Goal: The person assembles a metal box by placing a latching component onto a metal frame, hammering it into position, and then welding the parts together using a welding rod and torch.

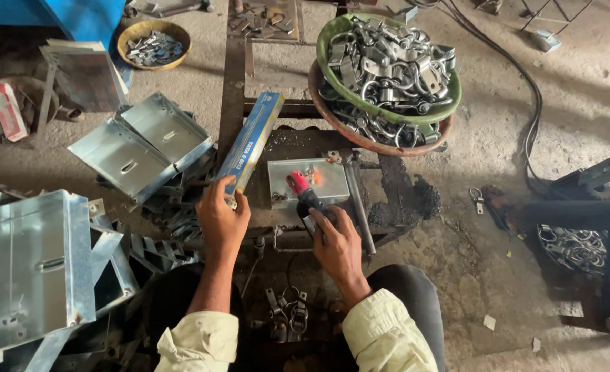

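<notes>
Left hand (221, 219): grip clamped on the lower end of a long blue box (252, 143), which slants up and away over the dark metal frame (233, 69).

Right hand (337, 244): grip clamped on a black tool handle with a red head (302, 191); the red head touches a small galvanised plate (310, 176), and an orange glow shows just beside the head. The plate lies flat on the frame, between the two hands.

Green bowl (332, 41): heaped with bright metal clamps, seated in a rust-coloured basin (360, 138), beyond the plate to the right.

Yellow bowl (134, 31): holds small metal pieces, far left, near a blue container (84, 17).

Folded galvanised sheet boxes (139, 148): stacked left of the blue box; a larger one (33, 265) near the left forearm.

Loose clamps (288, 310): on the floor between the knees.

Black cable (532, 117): runs across the concrete floor (498, 83) at right.

Sleeves: pale yellow, on both arms.
</notes>
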